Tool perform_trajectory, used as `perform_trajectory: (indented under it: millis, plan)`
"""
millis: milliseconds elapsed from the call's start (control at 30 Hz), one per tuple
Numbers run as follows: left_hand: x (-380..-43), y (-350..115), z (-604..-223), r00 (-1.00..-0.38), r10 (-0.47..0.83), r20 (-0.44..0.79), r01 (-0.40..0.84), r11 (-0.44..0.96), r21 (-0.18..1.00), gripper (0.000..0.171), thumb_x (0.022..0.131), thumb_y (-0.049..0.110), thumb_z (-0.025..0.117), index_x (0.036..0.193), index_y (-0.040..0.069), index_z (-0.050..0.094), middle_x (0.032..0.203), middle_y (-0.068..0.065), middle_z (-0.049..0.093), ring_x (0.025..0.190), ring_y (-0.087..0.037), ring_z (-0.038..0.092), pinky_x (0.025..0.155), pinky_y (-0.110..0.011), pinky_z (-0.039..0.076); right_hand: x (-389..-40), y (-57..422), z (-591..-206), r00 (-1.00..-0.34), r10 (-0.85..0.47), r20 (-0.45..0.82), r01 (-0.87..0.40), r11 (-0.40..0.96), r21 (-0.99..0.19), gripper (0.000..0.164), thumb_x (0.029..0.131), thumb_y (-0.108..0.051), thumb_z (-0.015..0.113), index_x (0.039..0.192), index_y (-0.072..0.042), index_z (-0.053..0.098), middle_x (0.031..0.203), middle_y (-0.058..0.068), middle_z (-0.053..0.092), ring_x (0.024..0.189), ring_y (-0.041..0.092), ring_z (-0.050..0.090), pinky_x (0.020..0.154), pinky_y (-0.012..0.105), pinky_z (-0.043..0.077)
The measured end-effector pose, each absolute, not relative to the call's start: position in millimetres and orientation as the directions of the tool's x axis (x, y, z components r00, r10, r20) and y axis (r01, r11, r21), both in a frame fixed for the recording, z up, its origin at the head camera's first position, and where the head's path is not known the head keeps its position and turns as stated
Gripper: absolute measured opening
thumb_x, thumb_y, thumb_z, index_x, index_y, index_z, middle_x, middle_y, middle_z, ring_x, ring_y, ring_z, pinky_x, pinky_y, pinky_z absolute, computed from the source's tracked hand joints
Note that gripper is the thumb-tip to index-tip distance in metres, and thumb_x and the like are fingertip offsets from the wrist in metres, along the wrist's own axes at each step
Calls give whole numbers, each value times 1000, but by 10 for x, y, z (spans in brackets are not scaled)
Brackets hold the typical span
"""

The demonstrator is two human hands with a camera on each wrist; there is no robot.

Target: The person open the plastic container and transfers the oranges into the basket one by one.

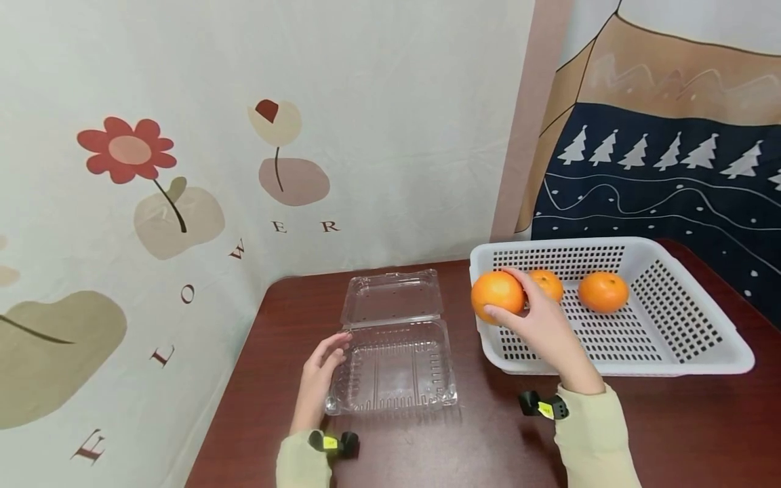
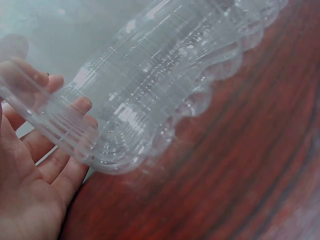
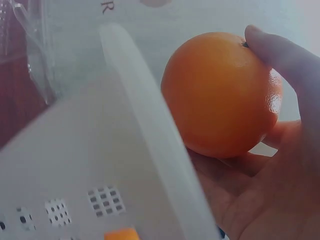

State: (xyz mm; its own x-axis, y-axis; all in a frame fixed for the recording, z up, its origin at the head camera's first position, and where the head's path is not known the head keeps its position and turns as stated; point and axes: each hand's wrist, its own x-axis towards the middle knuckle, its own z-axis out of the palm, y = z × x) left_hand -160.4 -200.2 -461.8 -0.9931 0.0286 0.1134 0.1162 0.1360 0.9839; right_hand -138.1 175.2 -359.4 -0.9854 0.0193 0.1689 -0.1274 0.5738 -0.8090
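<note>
My right hand [image 1: 545, 327] holds an orange [image 1: 497, 297] over the left rim of a white plastic basket [image 1: 689, 369]. Thumb and fingers curl round the fruit, which is clear of the rim in the right wrist view. Two more oranges, one [image 1: 604, 292] at mid-basket and another [image 1: 547, 286] partly behind my right hand, lie inside. A clear plastic clamshell box [image 1: 393, 369] lies with its lid [image 1: 392, 298] folded back. My left hand [image 1: 320, 373] grips the box's left edge; in the left wrist view, fingers [image 2: 82, 106] show through the clear wall.
The dark red-brown table [image 1: 488, 440] carries both containers, the basket to the right of the box. Behind them hangs a pale cloth [image 1: 396, 135] printed with flowers and letters. A dark blue panel with white trees [image 1: 647, 176] stands behind the basket.
</note>
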Motion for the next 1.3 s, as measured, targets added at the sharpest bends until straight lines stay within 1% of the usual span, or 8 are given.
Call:
perform_trajectory:
  millis: [133,300,467,600,733,1033,1133,1300]
  plan:
    - [-1636,-2011,-4682,-991,15,136,137,144,980,26,92,16,49,117,15,56,118,-1,57,111,-16,49,88,-24,41,-1374,1817,-3585,-987,37,156,-107,572,-813,78,74,-57,59,138,-23,29,125,10,41,98,29,47,80,45,44]
    - [-1641,-2012,-4698,-988,14,154,155,147,977,26,92,15,49,117,14,56,118,-2,57,111,-17,50,88,-24,42,-1350,1888,-3570,-987,56,148,-91,561,-823,78,76,-56,59,138,-22,28,127,11,38,100,30,45,82,47,43]
    - [-1633,-2022,-4700,-988,13,152,152,155,976,26,92,15,48,117,14,55,118,-2,56,111,-17,49,88,-24,42,-1321,1951,-3558,-985,74,153,-87,554,-828,77,77,-54,59,139,-22,27,124,12,43,98,30,47,79,46,44]
    - [-1627,-2023,-4672,-991,20,136,137,139,981,27,92,14,48,118,13,55,119,-4,56,112,-18,48,88,-23,41,-1300,1996,-3553,-984,87,154,-79,564,-822,77,77,-54,59,139,-22,25,125,15,41,98,32,46,78,47,44]
    - [-1587,-1995,-4591,-993,36,115,119,130,984,28,92,12,47,119,10,54,121,-5,55,114,-21,47,89,-24,41,-1283,2043,-3545,-983,97,155,-72,572,-817,79,78,-54,58,141,-21,23,128,16,38,100,34,44,81,51,42]
    - [-1525,-1935,-4481,-995,30,98,101,140,985,29,92,9,46,121,5,52,122,-10,53,115,-26,45,92,-30,40,-1283,2113,-3530,-983,91,158,-75,591,-804,78,79,-53,57,141,-22,22,131,16,37,102,34,45,81,53,42]
    - [-1532,-1940,-4486,-994,31,101,104,139,985,29,92,10,47,121,5,52,122,-11,53,115,-26,46,92,-30,40,-1285,2130,-3526,-985,95,141,-57,601,-798,79,78,-55,57,141,-23,22,131,15,36,103,34,44,82,54,41]
    - [-1551,-1954,-4507,-994,33,105,109,134,985,29,92,11,47,120,6,52,122,-10,53,115,-25,46,90,-26,41,-1287,2177,-3533,-986,102,129,-38,623,-781,81,78,-56,56,142,-22,20,131,17,36,103,36,43,80,56,41]
